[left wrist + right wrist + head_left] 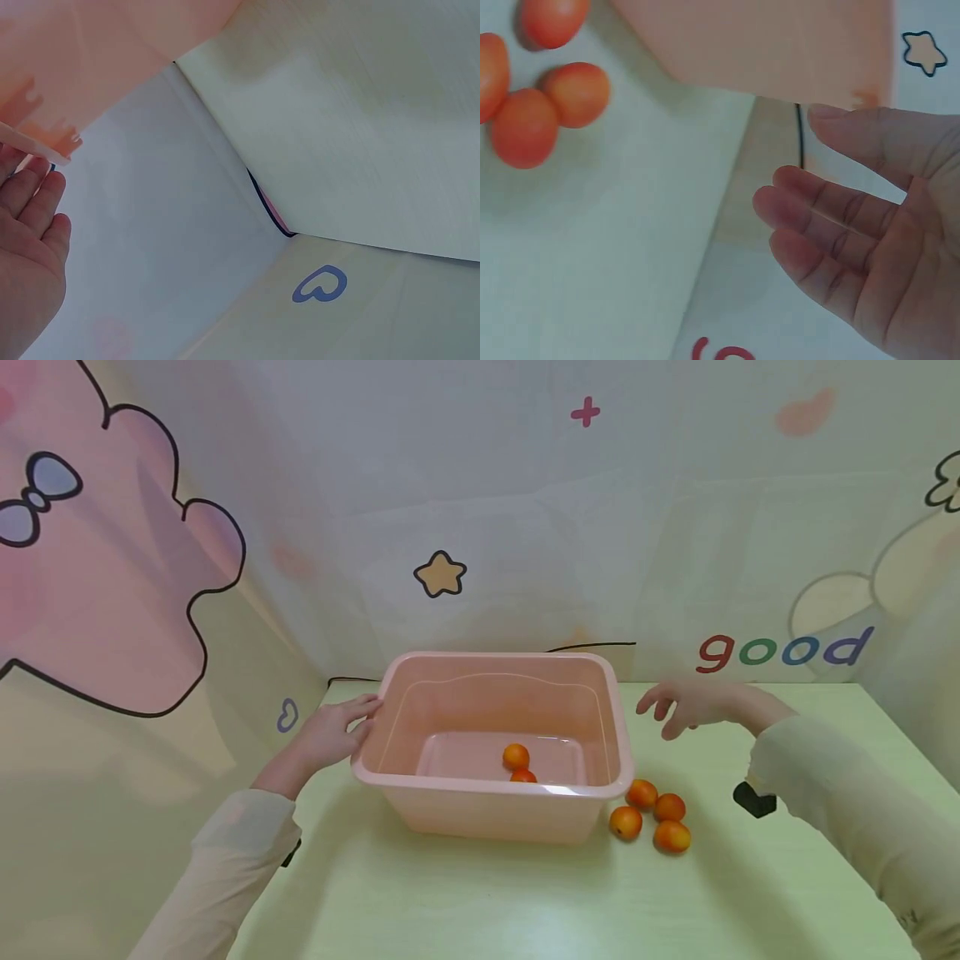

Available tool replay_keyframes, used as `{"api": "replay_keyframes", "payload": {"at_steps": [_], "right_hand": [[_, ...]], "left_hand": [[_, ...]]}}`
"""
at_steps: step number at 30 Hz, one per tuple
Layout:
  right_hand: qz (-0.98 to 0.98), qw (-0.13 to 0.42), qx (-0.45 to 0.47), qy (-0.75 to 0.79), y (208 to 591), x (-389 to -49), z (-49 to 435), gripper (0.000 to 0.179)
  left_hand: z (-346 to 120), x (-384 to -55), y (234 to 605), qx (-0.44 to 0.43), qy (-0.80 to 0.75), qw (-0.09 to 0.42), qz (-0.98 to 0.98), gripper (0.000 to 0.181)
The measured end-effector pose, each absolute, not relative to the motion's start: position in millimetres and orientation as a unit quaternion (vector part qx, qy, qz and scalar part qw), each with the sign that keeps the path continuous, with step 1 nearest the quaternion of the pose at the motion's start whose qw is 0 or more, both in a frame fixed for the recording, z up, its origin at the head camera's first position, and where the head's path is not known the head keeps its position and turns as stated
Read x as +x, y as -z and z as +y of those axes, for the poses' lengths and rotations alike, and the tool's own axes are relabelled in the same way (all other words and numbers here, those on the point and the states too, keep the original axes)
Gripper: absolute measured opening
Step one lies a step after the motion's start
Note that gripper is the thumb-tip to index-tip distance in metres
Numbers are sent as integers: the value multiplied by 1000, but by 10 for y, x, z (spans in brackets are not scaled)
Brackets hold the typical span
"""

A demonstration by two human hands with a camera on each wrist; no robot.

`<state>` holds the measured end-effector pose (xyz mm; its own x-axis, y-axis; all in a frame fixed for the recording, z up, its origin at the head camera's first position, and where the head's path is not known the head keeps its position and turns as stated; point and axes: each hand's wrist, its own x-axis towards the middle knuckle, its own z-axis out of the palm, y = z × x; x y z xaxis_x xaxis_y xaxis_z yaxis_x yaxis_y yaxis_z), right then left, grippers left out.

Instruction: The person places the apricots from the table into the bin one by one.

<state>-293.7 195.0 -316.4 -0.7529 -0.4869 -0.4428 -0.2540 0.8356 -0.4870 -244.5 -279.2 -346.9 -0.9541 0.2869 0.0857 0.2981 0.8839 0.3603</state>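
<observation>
Pink tub [480, 814] with the left hand [333, 732] at its left rim, fingers extended against the edge; right hand [693, 703] beyond its right rim, apart from it, fingers spread, loosely bent and holding nothing; two fruits [516, 756] on its floor; four loose fruits [670, 807] beside its right front corner; the step appears to be loading the tub; another transfer would call for lowering the right hand and pinching one loose fruit.

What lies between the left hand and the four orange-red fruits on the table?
The pink plastic tub, with two more fruits inside, as the head view shows.
</observation>
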Motion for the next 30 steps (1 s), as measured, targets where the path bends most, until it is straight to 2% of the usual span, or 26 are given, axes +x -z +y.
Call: {"api": "replay_keyframes", "payload": {"at_steps": [5,17,22,30], "right_hand": [[904,314,-206,204,3412,-2913,1947,44],[900,322,-208,208,3907,-2827,1867,48],[908,320,-183,197,4052,-2793,1849,49],[913,324,-164,185,4169,-2776,1820,39]], "left_hand": [[-2792,-2445,3466,-147,194,11,-970,43],[-2801,-2451,3479,-147,194,12,-970,43],[-2803,-2447,3470,-145,196,10,-970,43],[-2818,-2453,3460,-142,204,1,-969,44]]}}
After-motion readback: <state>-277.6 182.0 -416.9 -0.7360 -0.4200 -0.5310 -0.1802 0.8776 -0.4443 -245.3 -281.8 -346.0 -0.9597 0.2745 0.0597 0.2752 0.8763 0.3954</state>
